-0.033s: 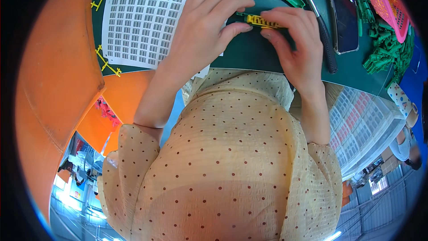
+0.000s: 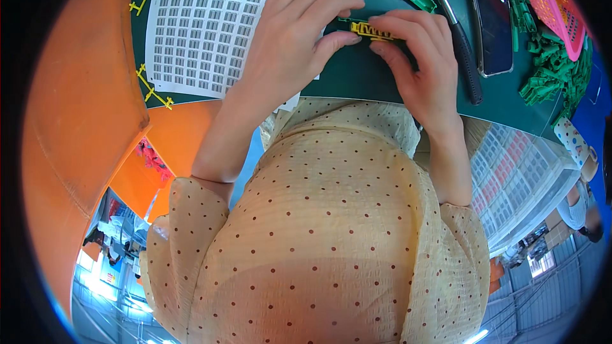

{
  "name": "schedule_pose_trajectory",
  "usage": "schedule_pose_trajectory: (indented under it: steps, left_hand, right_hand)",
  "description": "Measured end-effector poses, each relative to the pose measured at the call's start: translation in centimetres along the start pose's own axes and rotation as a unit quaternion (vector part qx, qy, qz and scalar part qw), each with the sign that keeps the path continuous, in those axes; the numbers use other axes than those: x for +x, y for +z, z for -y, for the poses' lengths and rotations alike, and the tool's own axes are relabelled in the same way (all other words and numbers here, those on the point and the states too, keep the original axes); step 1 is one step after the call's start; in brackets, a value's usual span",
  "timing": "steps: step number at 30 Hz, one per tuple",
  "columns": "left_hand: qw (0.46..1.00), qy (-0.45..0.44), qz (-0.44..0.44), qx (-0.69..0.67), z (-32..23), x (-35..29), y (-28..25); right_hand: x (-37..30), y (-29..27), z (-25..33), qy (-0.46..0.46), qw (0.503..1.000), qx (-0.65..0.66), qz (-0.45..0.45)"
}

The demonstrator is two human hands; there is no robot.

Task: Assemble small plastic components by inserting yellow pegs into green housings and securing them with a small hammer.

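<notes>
So the only thing that's changed is tiny: the right hand (image 2: 426, 51) has shifted a touch farther left of the phone (image 2: 492, 22), taking the yellow piece (image 2: 371, 30) along. I'd read that as fine mid-job adjusting, nothing finished. The piece is left of the phone, past the black-handled tool (image 2: 468, 64), with a green part (image 2: 345, 20) showing behind it. Right grip is a closed thumb-and-finger pinch on the yellow piece. The left hand (image 2: 290, 32) has thumb and fingers a little apart around the near end; can't tell if they're touching anything.

Worktop (image 2: 357, 79) is dark green and busy: label sheet (image 2: 201, 32) well left of the phone, pink basket (image 2: 554, 0) and a heap of green pieces (image 2: 554, 76) to its right. Big orange surface (image 2: 83, 121) far left of the phone too, clear bin (image 2: 519, 181) on the near side.
</notes>
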State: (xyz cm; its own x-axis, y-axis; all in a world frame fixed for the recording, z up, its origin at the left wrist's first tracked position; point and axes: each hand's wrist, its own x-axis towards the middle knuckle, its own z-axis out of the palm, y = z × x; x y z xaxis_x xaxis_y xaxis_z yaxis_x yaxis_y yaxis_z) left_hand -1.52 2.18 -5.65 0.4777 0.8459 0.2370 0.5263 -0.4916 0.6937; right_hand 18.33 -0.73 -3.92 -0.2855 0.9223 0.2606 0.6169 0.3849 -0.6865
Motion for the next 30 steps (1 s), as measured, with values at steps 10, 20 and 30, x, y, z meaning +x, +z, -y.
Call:
schedule_pose_trajectory:
  steps: [10,20,30]
  left_hand:
    - [1.0,0.011,-0.018,0.013,0.11,-0.44,0.3]
    - [0.999,0.01,-0.038,0.0,-0.12,-0.34,0.57]
    - [0.999,0.021,-0.038,0.001,-0.11,-0.48,0.59]
  right_hand:
    - [-0.52,0.85,-0.58,-0.011,0.998,-0.054,0.009]
    - [-0.35,0.55,-0.46,0.013,0.999,-0.022,0.02]
    - [-0.34,0.5,-0.29,0.045,0.999,0.02,0.021]
